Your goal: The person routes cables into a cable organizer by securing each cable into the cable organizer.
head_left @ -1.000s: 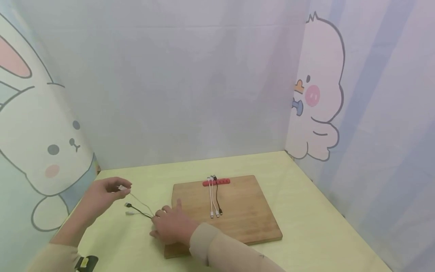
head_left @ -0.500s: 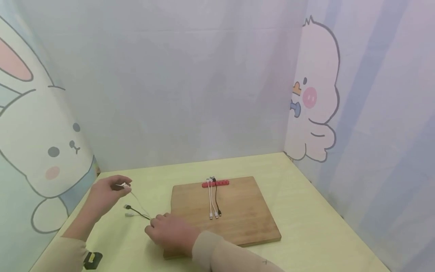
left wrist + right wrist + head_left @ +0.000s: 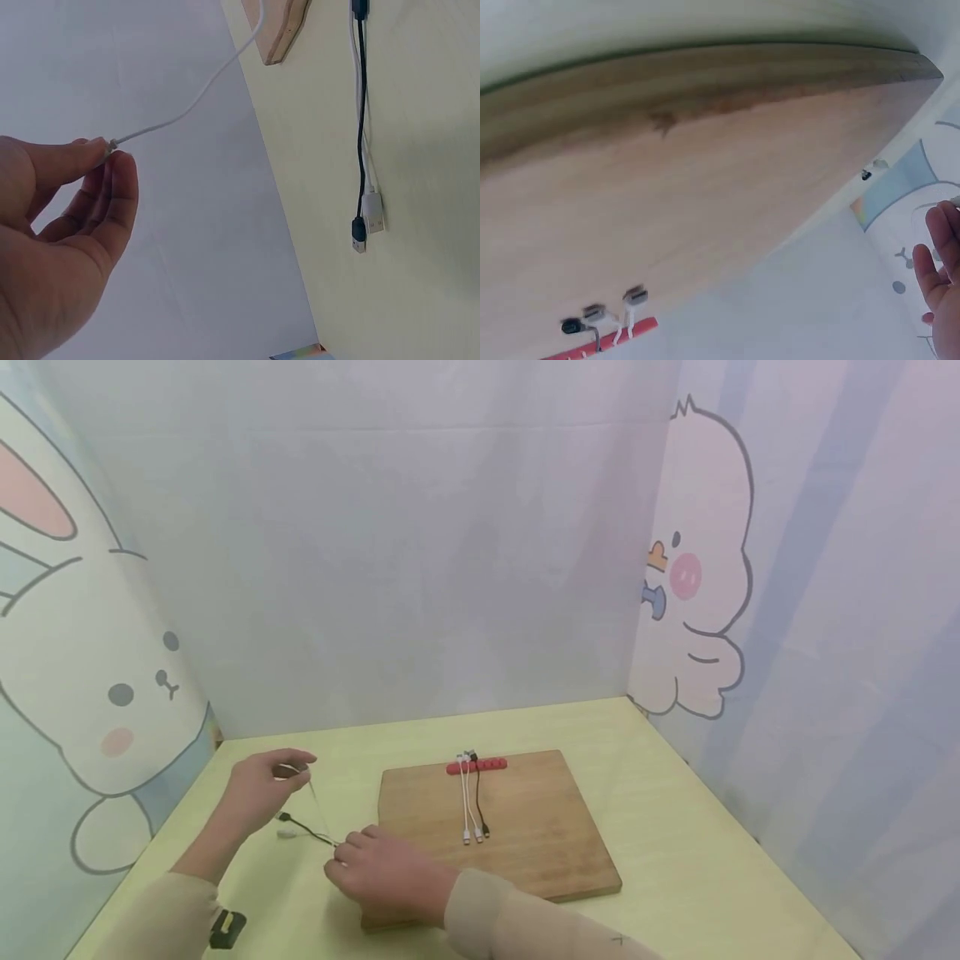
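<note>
My left hand (image 3: 262, 793) is raised over the table's left side. Its thumb and fingers pinch one end of a white charging cable (image 3: 191, 105), which hangs in a slack curve toward my right hand (image 3: 393, 872). At the board's left edge, my right hand has curled fingers and pinches the cable, though its fingertips are partly hidden. On the table between the hands lie a black USB cable (image 3: 361, 120) and another white USB cable (image 3: 373, 214), side by side. In the right wrist view, a hand at the right edge has something white at its fingertips.
A wooden cutting board (image 3: 540, 827) lies mid-table. A red slotted cable holder (image 3: 495, 764) sits at its back edge, with two white cables (image 3: 463, 806) and a black cable (image 3: 481, 802) in it. A black-and-yellow device (image 3: 227, 929) is at the left sleeve. Printed curtains enclose the table.
My left hand has moved right with the cable end, and the cable hangs more steeply. My right hand's raised finger has come down, and its fingers have closed together.
</note>
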Available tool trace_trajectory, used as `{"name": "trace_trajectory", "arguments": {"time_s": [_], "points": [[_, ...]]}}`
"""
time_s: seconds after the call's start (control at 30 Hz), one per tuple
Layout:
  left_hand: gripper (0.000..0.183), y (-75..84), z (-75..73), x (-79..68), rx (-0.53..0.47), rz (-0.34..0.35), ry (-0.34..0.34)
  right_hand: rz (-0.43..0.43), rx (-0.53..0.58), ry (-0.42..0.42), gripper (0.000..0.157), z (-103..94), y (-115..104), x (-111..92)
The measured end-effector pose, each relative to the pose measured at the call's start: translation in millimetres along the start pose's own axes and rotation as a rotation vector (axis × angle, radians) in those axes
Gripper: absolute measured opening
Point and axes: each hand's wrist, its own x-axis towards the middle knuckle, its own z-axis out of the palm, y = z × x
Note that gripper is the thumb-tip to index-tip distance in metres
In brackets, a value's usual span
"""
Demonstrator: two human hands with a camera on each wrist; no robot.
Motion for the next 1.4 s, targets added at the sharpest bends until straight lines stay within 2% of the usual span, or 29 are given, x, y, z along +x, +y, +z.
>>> {"name": "trace_trajectory", "arguments": {"time_s": [0.17,0.37,0.53,0.7,0.87,1.1,1.23,1.4], "points": [[0.020,9.3,9.5,5.8,-0.005,0.034,0.008,-0.014,-0.092,0.088,0.020,-7.5,4.8,-13.2],[0.019,31.3,20.3,14.4,-0.025,0.047,0.003,0.033,-0.090,0.123,0.017,-20.3,14.3,-27.9],[0.019,48.5,33.3,27.9,-0.040,0.053,0.009,0.096,-0.075,0.133,0.014,-23.7,25.2,-41.4],[0.018,65.7,44.6,39.9,-0.079,0.090,0.004,0.152,-0.058,0.091,0.019,-22.8,33.8,-55.4],[0.018,83.4,56.4,50.2,-0.116,0.108,0.007,0.200,0.007,0.094,0.021,-19.3,39.4,-69.6],[0.017,115.7,86.4,66.8,-0.156,0.121,-0.017,0.296,0.037,0.107,0.017,-11.1,46.4,-94.0],[0.016,134.0,105.5,73.0,-0.175,0.116,-0.035,0.360,0.082,0.040,0.017,-8.9,51.9,-108.1],[0.015,149.1,127.6,78.1,-0.177,0.126,-0.039,0.421,0.161,-0.037,0.015,-2.6,60.1,-125.4]]}}
